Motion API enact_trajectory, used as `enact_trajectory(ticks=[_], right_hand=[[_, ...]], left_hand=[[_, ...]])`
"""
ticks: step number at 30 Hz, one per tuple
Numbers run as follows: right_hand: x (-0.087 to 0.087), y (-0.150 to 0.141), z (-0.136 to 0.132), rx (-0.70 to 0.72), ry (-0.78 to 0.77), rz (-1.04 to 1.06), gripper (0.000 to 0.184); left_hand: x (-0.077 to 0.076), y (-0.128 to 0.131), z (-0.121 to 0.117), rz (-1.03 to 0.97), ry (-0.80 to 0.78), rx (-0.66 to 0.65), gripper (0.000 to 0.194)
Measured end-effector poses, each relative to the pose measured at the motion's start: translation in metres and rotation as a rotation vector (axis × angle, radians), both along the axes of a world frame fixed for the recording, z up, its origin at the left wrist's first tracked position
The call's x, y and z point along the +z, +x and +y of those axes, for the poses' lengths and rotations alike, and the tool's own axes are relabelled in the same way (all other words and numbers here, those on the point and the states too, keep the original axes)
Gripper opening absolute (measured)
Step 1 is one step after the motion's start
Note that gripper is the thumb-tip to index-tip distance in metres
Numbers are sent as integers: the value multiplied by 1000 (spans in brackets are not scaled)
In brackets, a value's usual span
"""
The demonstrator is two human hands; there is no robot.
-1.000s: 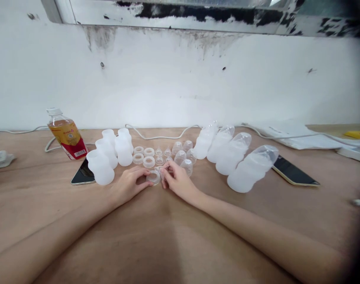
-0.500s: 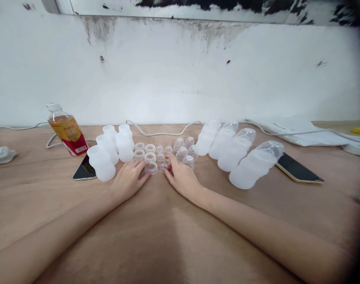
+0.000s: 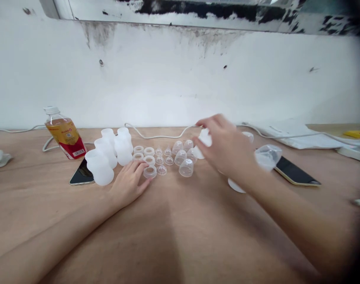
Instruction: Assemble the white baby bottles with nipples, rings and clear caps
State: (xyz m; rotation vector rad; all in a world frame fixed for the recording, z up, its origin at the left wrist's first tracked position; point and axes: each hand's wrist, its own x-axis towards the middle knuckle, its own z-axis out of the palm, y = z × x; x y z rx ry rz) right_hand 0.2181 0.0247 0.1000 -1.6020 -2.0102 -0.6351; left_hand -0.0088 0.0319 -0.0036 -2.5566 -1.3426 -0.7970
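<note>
My left hand (image 3: 128, 185) lies flat on the wooden table (image 3: 168, 236), fingers stretched out, fingertips against a clear plastic ring (image 3: 150, 172). My right hand (image 3: 225, 148) is raised and blurred over a row of lying assembled white bottles (image 3: 267, 157), its fingertips at the leftmost bottle's top (image 3: 205, 139). Whether it grips anything is unclear. Between the hands lie small clear nipples (image 3: 162, 170), more rings (image 3: 149, 151) and clear dome caps (image 3: 186, 167). Several open white bottle bodies (image 3: 100, 169) stand to the left.
A drink bottle with a red label (image 3: 66, 136) leans at the back left beside a dark phone (image 3: 81, 175). A second phone (image 3: 295, 171) lies right of the bottles. A white cable (image 3: 156, 137) runs along the wall; papers (image 3: 292, 132) sit at back right.
My right hand has lifted off the table from beside the ring and swung right and back, over the assembled bottles. My left hand stays by the ring.
</note>
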Motion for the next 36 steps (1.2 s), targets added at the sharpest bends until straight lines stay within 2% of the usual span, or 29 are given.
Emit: enact_trajectory(ticks=[1,3,5,8,11,14,16,19,21,22,23,25,27,28,32,36], right_hand=[[8,10,5,-33,54,-29,31],[12,29,19,-16,104,-137,40],[4,42,34,3,61,-250,45],[-13,50,50,-22,-27,-358,40],[-16,49,52,-24,-83,-316,37],[-3,46,39,29,-137,-215,35],[9,42,24,53,-94,-178,25],[27,30,-6,112,95,-124,22],[34,18,-24,248,193,-57,22],[34,11,-31,321,177,1,22],[33,3,-36,403,111,70,22],[23,-11,-39,564,-117,231,22],[8,-24,-37,668,-347,370,22],[-1,-29,-35,692,-415,414,22],[-25,-37,-28,633,-594,416,28],[-30,-34,-24,558,-865,362,34]], left_hand=[[0,0,0,1,4,-4,27],[0,0,-1,-1,11,-8,26],[1,0,-1,-3,15,-16,26],[0,-1,-1,-6,16,-31,26],[-2,-2,0,-9,27,-48,26],[2,-2,-2,-41,77,-63,27],[10,-2,-7,-82,168,-89,30],[33,2,-22,-153,383,-127,39],[49,8,-34,-175,430,-117,48],[55,11,-40,-181,440,-111,53],[59,13,-44,-170,430,-102,58],[62,18,-50,-104,378,-95,63],[57,21,-51,-49,302,-94,56],[53,21,-51,-39,254,-94,50],[41,19,-48,-35,24,-126,42],[43,17,-47,32,-150,-180,41]])
